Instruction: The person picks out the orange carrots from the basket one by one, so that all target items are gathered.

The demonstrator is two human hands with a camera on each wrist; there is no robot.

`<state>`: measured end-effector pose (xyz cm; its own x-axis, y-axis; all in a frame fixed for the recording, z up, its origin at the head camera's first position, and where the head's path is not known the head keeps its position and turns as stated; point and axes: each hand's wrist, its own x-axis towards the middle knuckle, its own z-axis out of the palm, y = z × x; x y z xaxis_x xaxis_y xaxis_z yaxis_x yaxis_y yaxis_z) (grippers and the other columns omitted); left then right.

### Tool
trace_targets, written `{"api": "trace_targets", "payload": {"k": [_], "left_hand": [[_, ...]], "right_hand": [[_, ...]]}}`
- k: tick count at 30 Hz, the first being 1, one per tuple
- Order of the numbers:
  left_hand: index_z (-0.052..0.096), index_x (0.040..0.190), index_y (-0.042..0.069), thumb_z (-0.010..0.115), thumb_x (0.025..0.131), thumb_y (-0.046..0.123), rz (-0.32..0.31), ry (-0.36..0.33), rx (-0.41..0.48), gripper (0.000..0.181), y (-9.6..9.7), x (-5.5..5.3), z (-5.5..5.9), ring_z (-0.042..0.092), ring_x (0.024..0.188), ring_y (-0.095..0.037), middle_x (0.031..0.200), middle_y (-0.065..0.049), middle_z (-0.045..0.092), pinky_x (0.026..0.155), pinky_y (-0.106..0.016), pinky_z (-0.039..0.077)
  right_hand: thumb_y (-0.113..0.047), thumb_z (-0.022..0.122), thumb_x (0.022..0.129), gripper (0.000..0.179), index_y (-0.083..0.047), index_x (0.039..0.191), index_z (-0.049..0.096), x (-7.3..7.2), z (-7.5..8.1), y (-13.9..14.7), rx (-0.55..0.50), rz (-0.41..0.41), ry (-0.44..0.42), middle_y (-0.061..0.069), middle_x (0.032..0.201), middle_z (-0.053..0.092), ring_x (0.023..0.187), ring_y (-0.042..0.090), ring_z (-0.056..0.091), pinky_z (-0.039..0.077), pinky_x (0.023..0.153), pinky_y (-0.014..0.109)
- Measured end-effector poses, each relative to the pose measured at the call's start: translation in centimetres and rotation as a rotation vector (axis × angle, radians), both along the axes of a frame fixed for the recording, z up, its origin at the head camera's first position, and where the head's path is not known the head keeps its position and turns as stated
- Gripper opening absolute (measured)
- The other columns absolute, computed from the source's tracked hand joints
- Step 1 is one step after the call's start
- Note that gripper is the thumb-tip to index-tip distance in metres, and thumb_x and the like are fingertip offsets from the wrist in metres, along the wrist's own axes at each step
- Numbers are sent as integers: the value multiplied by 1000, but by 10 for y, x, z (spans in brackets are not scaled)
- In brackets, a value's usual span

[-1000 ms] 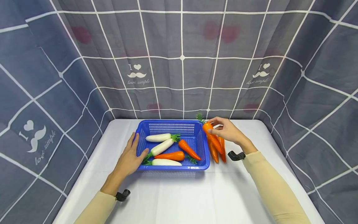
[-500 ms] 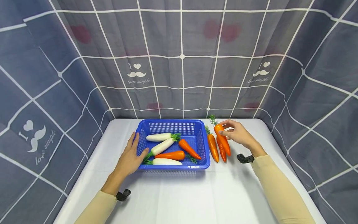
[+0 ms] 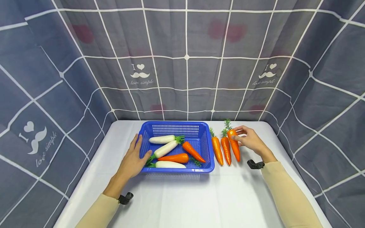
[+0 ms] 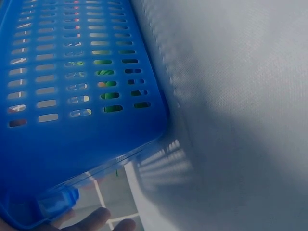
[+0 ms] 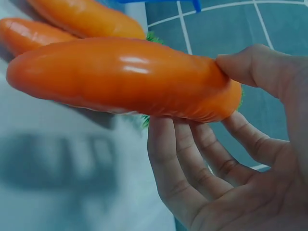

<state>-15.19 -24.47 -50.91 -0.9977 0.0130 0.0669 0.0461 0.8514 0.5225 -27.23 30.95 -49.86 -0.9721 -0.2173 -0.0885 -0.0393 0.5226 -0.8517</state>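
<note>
My right hand pinches an orange carrot near its leafy top, thumb on one side and fingers on the other. In the right wrist view this carrot points away from the palm, close over the white cloth. Two more carrots lie side by side to its left, the middle carrot and the carrot beside the basket. My left hand rests with extended fingers at the left rim of a blue plastic basket; its fingertips show past the basket's edge in the left wrist view.
Inside the basket lie several white radishes, including a middle radish, and two carrots, one slanted carrot and one level carrot. A white cloth covers the table. Grey checked curtains enclose the back and sides.
My right hand has moved right with its carrot, from the basket's right rim, across the other two carrots, to their right side. My left hand and the basket have stayed put.
</note>
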Motion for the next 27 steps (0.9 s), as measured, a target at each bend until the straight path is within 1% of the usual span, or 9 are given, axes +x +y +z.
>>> {"api": "trace_targets", "payload": {"k": [3, 7, 11, 16, 19, 27], "left_hand": [[7, 189, 9, 58, 120, 56, 1, -1, 1, 97, 0, 1, 0, 24, 178, -59, 198, -23, 1, 138, -78, 32], [6, 189, 9, 56, 120, 57, 4, -10, -1, 98, -1, 1, 2, 24, 178, -59, 198, -23, 0, 138, -78, 32], [7, 188, 8, 55, 120, 58, 5, -8, 3, 98, -2, 1, 4, 23, 178, -59, 198, -22, 0, 139, -78, 32], [7, 188, 8, 57, 120, 55, 8, -3, 4, 97, -1, 0, 5, 24, 178, -59, 197, -23, 2, 138, -78, 32], [7, 189, 8, 58, 120, 54, 10, -4, 8, 97, -1, 0, 5, 24, 178, -59, 197, -23, 2, 138, -78, 32], [7, 189, 9, 56, 120, 58, 1, -7, 16, 98, 0, 0, 3, 23, 178, -58, 198, -22, 0, 139, -77, 31]], "right_hand": [[-29, 80, 111, 60, 1, 160, 59, 1, -5, 3, 12, -22, -12, 35, 154, 64, 116, 30, 78, 74, 92, 40], [-28, 80, 112, 61, 4, 159, 58, 1, -13, 5, 24, -44, -28, 37, 152, 63, 103, 24, 78, 73, 86, 35], [-27, 79, 112, 63, 6, 160, 56, 0, -20, 6, 30, -58, -48, 38, 151, 62, 95, 22, 77, 72, 83, 33], [-27, 78, 112, 64, 8, 160, 55, 0, -28, 6, 33, -72, -76, 40, 151, 61, 94, 19, 78, 72, 81, 31], [-26, 78, 112, 63, 9, 159, 55, 0, -31, 5, 45, -75, -89, 41, 150, 63, 94, 19, 80, 72, 80, 32], [-28, 78, 112, 61, 9, 156, 58, 1, -38, 5, 126, -89, -102, 39, 145, 67, 92, 21, 80, 72, 78, 32]]}}
